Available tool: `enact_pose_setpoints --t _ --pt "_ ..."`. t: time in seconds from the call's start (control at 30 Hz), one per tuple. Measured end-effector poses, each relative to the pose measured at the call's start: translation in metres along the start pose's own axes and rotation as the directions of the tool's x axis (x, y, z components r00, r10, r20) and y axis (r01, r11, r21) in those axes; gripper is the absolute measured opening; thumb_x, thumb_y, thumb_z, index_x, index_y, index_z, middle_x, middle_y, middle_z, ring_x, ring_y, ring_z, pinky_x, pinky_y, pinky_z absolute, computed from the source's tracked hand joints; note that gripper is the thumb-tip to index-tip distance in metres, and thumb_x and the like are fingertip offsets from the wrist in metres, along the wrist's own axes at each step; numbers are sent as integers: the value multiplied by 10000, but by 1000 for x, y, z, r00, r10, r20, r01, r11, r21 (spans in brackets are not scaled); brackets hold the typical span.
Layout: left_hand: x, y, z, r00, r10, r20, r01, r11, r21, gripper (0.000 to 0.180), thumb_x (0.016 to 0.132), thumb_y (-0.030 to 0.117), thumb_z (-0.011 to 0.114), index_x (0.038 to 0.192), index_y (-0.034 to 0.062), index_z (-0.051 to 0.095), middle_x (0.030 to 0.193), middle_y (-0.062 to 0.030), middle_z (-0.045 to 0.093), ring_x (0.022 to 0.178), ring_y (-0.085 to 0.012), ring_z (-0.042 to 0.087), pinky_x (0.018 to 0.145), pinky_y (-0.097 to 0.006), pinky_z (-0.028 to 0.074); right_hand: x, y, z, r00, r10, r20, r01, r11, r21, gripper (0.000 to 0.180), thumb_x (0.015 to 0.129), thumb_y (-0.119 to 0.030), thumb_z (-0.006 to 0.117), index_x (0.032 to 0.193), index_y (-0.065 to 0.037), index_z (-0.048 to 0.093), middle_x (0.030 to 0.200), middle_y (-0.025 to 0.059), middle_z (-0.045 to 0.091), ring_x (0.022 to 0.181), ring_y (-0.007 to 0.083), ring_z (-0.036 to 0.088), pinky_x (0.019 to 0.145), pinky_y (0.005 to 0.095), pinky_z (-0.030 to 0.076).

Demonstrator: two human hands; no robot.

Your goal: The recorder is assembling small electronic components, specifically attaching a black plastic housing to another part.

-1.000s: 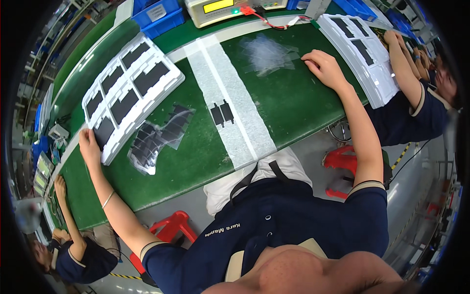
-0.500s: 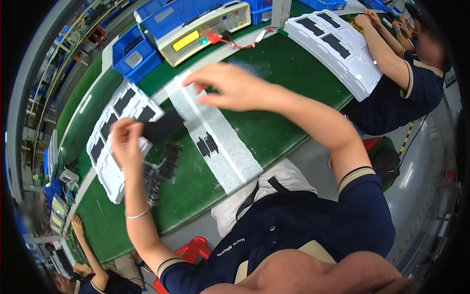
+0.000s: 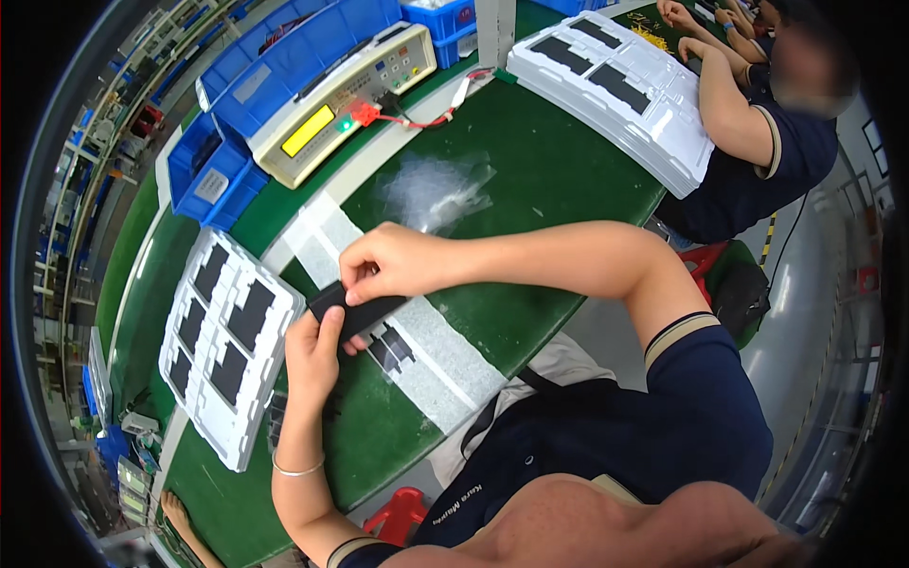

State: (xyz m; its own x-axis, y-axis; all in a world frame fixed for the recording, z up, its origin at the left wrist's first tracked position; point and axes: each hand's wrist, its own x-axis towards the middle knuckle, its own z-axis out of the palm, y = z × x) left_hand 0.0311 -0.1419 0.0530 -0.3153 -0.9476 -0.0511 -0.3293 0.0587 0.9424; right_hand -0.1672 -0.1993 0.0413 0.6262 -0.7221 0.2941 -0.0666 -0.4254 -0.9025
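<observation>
My left hand (image 3: 314,355) grips a flat black rectangular piece (image 3: 377,315), thumb on top and fingertips showing beneath it. Over its upper edge my right hand (image 3: 396,260) is closed in a pinch; whether it has hold of the piece itself or of a thin film on it is hard to tell. Below the piece, small black notched parts (image 3: 391,350) lie on a pale strip (image 3: 454,374) taped across the green table. To the left of my left hand sits a white moulded tray (image 3: 210,379) with several black flat pieces in its pockets.
Crumpled clear film (image 3: 431,189) lies beyond my right hand. At the back are a tester (image 3: 350,104) with a yellow screen and red leads, and blue bins (image 3: 213,175). Stacked white trays (image 3: 653,128) stand at the right, beside a co-worker (image 3: 786,142). Dark strips (image 3: 276,417) lie partly behind the left tray.
My right hand has come down from above the pale strip to the black piece in my left hand. Both hands are now together, and the whole view has shifted.
</observation>
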Motion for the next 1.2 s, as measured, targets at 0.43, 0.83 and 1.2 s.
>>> enact_pose_setpoints --t 0.43,0.83,1.2 --pt "2 6 13 993 60 -104 -55 997 49 240 949 156 448 957 -40 587 664 -58 600 489 -90 550 441 -203 418 -3 -1 -2 951 -282 -129 228 917 -328 174 740 -196 663 724 -27 628 740 86 598 696 259 596 613 354 463" --pt "-2 4 9 991 92 -101 -65 968 242 224 922 131 492 881 -63 595 587 -61 573 436 -96 529 393 -212 384 -8 -9 -4 980 -196 24 188 890 -415 194 731 -211 668 688 -28 621 723 79 579 723 251 590 614 352 455" --pt "-7 15 9 985 99 -143 -70 978 194 239 920 146 497 851 -66 582 600 -64 562 443 -107 540 404 -228 417 -9 -14 -5 930 -363 -55 277 792 -544 161 714 -211 686 696 -58 638 701 37 555 726 211 563 641 320 446"
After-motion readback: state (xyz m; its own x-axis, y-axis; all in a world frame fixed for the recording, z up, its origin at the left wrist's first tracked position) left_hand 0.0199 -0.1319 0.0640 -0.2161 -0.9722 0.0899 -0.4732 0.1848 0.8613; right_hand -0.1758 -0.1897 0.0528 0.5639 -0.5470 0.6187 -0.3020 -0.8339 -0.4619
